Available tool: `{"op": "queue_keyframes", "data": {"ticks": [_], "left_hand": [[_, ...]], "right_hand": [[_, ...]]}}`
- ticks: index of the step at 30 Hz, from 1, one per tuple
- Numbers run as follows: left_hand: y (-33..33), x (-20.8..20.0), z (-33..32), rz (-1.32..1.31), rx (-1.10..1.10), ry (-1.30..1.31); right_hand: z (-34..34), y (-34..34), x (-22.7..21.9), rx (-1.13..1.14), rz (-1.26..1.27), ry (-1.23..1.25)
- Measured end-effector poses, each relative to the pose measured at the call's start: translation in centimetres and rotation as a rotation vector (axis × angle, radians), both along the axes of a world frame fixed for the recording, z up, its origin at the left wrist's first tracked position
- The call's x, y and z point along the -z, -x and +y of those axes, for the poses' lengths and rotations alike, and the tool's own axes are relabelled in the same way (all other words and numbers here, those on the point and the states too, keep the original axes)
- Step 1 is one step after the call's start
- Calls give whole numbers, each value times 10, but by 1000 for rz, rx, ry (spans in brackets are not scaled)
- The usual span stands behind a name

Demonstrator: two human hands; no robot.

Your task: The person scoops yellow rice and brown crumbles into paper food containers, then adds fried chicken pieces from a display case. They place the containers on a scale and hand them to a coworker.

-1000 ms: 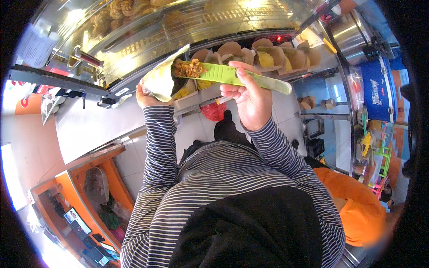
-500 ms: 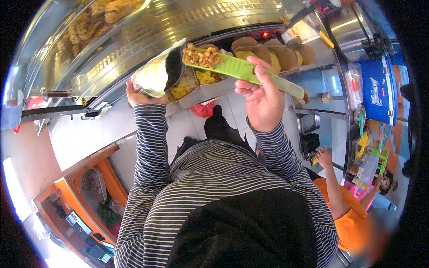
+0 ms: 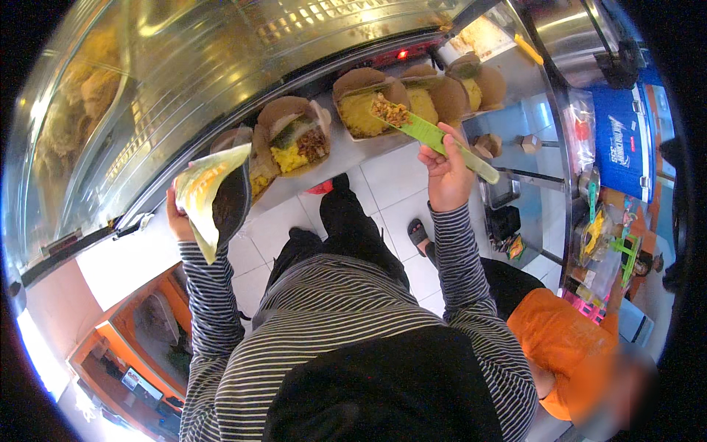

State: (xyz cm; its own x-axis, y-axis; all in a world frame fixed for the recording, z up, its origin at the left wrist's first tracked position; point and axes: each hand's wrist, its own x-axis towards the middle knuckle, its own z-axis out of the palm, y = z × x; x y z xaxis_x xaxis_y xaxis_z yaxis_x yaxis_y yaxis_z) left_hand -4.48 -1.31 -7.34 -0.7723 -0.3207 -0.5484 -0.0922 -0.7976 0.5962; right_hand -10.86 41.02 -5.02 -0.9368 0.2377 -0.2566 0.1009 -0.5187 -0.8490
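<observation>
My left hand (image 3: 177,217) is closed on the side of a dark, round-mouthed container lined with a yellowish-white plastic bag (image 3: 202,188), which is tilted. What lies inside it is hard to make out. My right hand (image 3: 449,173) grips a green plastic scoop (image 3: 428,134) by its handle. Crumbly brown food (image 3: 388,110) is heaped on the scoop's tip, above an open brown paper box (image 3: 361,114) of yellow rice. Left of that, another open paper box (image 3: 291,151) holds yellow rice and dark brown food.
More open paper boxes (image 3: 475,88) line the narrow metal ledge. Behind them rises a glass-fronted display case (image 3: 221,66) with fried food at its left. At right are a shelf rack and a blue cooler box (image 3: 622,144). A co-worker in an orange top (image 3: 560,339) is close on the right.
My left hand and the lined container have moved left and nearer me. The loaded scoop has moved right, away from the container, over the rice boxes. The co-worker's raised arm has lowered.
</observation>
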Motion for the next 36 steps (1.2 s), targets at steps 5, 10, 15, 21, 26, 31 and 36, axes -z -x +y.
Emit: {"op": "queue_keyframes", "data": {"ticks": [5,10,15,21,26,31,36], "left_hand": [[0,-5,-4,182,222,-163],[3,-11,-12,130,278,-120],[2,-15,-9,88,242,-99],[1,-10,-10,242,328,-123],[-2,-9,-12,109,225,-29],[-4,-10,-11,223,293,-69],[-6,-17,-9,265,304,-102]], "right_hand": [[3,14,31,-91,-27,-26],[9,31,36,-250,-60,-167],[14,41,29,-389,25,-351],[14,46,20,-529,129,-617],[11,44,11,-596,347,-921],[4,42,0,-567,471,-1033],[3,43,-16,-639,534,-1165]]}}
